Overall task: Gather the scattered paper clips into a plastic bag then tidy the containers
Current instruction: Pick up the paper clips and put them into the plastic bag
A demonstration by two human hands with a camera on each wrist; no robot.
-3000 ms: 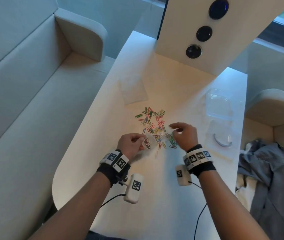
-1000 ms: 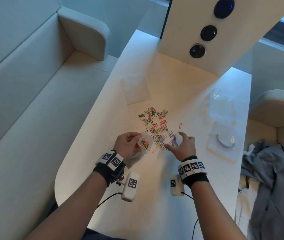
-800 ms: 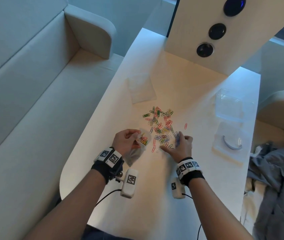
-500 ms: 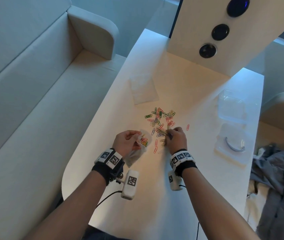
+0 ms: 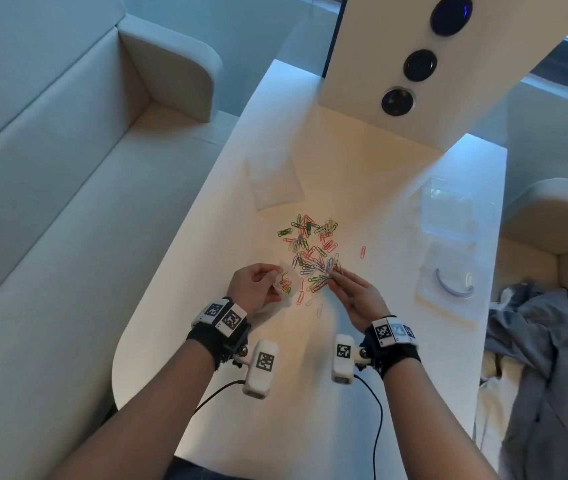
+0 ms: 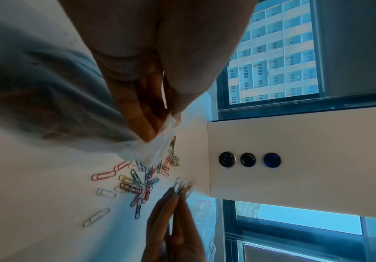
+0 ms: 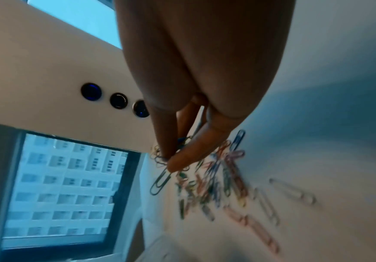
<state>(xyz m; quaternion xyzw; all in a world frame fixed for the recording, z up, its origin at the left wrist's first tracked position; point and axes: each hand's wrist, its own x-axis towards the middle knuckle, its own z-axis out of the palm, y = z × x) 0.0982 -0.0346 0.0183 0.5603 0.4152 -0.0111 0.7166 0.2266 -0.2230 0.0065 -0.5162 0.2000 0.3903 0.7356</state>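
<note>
Coloured paper clips (image 5: 312, 249) lie scattered in the middle of the white table (image 5: 275, 393). My left hand (image 5: 255, 284) pinches the mouth of a small clear plastic bag (image 5: 286, 283) that holds several clips; the wrist view shows the same bag (image 6: 160, 147) between thumb and fingers. At the near edge of the pile my right hand (image 5: 336, 273) pinches a bunch of clips (image 7: 160, 157) between thumb and fingers, lifted just off the table. A single red clip (image 5: 363, 251) lies apart to the right.
A second flat clear bag (image 5: 272, 178) lies beyond the pile. At the right stand a clear plastic box (image 5: 455, 209) and its lid (image 5: 449, 285) with a curved handle. A white panel (image 5: 414, 64) with round buttons rises at the far end. Grey cloth (image 5: 549, 358) lies on the right seat.
My right hand swept over the pile, closed its fingers on a bunch of clips and has turned sideways, lifting them. My left hand has kept the bag in place.
</note>
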